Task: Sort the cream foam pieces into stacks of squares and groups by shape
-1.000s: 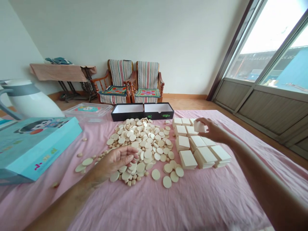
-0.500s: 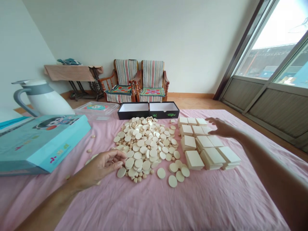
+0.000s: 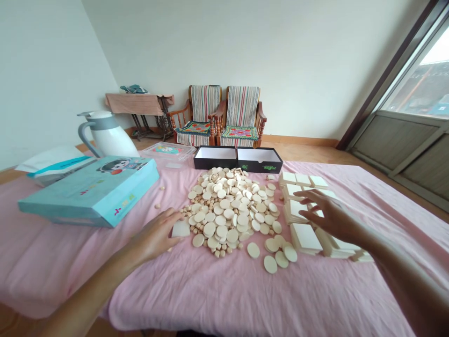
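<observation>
A pale square wooden tile point(image 3: 181, 229) sits between the thumb and fingers of my left hand point(image 3: 154, 236), at the left edge of a heap of round wooden discs point(image 3: 224, 206). Small wooden beads or cubes point(image 3: 221, 251) show among the discs. My right hand point(image 3: 324, 213) is over the stacks of square wooden tiles point(image 3: 306, 237), its fingers spread and partly hiding the middle rows. Whether its fingertips touch a stack I cannot tell. Several loose discs point(image 3: 270, 264) lie in front of the heap.
A black open box point(image 3: 259, 166) with two compartments stands behind the heap. To the left are a light blue box point(image 3: 94, 192), a white jug point(image 3: 114, 140), a tissue pack point(image 3: 59, 166) and a clear plastic case point(image 3: 171, 152). A pink cloth point(image 3: 210, 299) covers the table.
The view has turned left, so things appear farther right. A square tile now shows in my left hand. My right hand has come from the back stacks toward the nearer rows.
</observation>
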Tool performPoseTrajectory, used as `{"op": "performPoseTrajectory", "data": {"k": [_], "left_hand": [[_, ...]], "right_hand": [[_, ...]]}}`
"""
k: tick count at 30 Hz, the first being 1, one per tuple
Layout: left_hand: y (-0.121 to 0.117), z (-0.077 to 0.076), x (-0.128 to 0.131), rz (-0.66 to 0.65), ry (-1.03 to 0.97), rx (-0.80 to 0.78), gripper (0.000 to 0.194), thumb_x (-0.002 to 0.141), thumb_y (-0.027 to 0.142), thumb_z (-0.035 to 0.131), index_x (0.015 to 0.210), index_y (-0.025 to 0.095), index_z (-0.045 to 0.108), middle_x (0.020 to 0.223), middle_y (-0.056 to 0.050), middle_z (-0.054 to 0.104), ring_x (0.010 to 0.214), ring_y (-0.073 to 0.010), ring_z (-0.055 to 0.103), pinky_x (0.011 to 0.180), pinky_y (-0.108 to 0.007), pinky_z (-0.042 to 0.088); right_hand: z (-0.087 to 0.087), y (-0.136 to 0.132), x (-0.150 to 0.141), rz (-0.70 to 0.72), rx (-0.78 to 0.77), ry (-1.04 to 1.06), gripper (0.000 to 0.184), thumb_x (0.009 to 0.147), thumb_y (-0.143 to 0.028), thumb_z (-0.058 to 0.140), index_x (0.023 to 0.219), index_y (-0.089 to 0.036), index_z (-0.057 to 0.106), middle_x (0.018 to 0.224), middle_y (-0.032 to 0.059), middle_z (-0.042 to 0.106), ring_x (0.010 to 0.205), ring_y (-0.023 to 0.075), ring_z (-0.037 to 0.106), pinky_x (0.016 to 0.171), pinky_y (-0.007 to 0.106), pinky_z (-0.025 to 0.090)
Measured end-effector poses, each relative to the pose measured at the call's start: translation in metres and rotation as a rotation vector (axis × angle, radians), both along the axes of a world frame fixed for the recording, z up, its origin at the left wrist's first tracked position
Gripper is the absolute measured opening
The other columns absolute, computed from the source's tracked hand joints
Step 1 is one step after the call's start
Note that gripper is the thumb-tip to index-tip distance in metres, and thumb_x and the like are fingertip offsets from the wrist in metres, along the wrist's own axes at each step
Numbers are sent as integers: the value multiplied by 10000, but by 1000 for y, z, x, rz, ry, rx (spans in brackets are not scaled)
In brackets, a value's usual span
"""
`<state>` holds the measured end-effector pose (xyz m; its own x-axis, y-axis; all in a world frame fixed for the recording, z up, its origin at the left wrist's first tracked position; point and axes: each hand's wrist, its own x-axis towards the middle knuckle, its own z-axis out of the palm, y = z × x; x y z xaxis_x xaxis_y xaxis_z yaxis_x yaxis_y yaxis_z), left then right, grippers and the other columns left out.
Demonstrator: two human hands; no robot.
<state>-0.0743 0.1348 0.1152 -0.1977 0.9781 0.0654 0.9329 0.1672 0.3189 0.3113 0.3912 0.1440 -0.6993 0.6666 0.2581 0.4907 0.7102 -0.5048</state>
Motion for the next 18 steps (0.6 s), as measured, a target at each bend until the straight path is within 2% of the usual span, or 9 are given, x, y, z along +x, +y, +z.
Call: {"op": "performPoseTrajectory", "data": {"k": [6,9,12,15,18], "left_hand": [[3,0,-5,-12,-59,20,491,705,299,663,1184,208,604,1219,-82,607,1167,-261,529,1011,-376,398],[2,6,-8,34,-89,27,505,689,320,663,1179,208,611,1138,-69,642,976,-235,611,891,-356,473],[5,17,-5,93,-171,67,498,702,370,657,1166,196,608,1070,-68,649,798,-192,614,732,-318,511],[16,29,14,67,-424,159,560,737,423,662,1233,188,553,1147,-94,620,874,-197,610,729,-308,527],[33,35,49,-56,-807,183,609,781,419,645,1317,185,473,1216,-115,590,956,-209,619,792,-333,542]], "right_hand": [[2,-28,-21,88,-4,29,324,876,-331,522,1171,-214,585,1149,112,623,866,202,680,686,331,598],[-2,-38,-26,136,13,77,317,888,-291,508,1189,-211,568,1157,115,605,898,198,665,715,338,590],[0,-52,-36,170,-24,101,325,885,-258,521,1206,-220,551,1098,92,619,859,179,658,714,334,579],[7,-75,-57,183,-148,140,292,882,-236,533,1172,-228,569,1029,62,640,817,155,654,701,313,572],[9,-100,-85,220,-289,280,325,881,-274,560,1201,-221,547,1105,74,631,870,157,648,689,296,571]]}}
